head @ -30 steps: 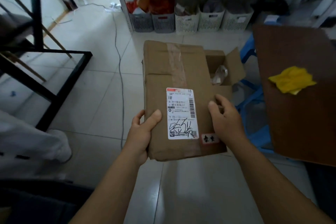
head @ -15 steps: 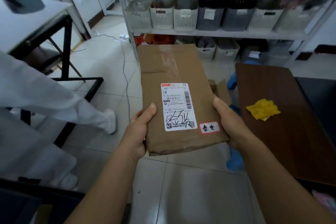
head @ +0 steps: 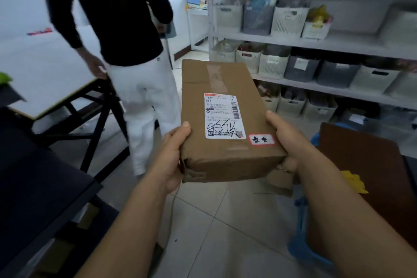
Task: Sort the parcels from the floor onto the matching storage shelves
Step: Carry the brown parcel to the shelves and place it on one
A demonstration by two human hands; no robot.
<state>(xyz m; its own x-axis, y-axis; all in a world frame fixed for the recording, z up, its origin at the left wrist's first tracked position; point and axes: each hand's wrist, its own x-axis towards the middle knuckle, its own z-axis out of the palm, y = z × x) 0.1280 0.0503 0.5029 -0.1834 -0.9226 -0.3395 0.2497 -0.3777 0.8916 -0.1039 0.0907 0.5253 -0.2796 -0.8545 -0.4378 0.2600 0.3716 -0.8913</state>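
Resting lengthwise between 2 hands, a brown cardboard parcel (head: 223,119) is being held up above the tiled floor (head: 225,232), its far end pointing toward the storage shelves (head: 316,39). The left hand (head: 171,158) is gripping the near left corner, thumb lying on the top face and fingers hidden beneath; the right hand (head: 286,140) is clasping the near right edge, thumb along the side and fingers curled under the bottom. A white shipping label (head: 223,116) is sitting on the top face, showing a red strip at its upper edge, a barcode on its right side, small printed lines too blurred to read, and a large handwritten black scrawl across its lower part. Just beside it, at the near right corner, a small red-bordered sticker (head: 261,139) is carrying 2 handwritten characters that cannot be made out with confidence. A strip of clear tape (head: 215,78) is running along the far half of the top. Beyond the parcel, white and grey slotted baskets (head: 288,21) are lining the shelves in rows, some bearing small blank-looking tags. To the left, a person in a dark top and white trousers (head: 144,97) is standing with their back turned, one hand touching a black-framed table (head: 67,88). At the right, a brown board (head: 361,165) is holding a yellow cloth (head: 354,181).
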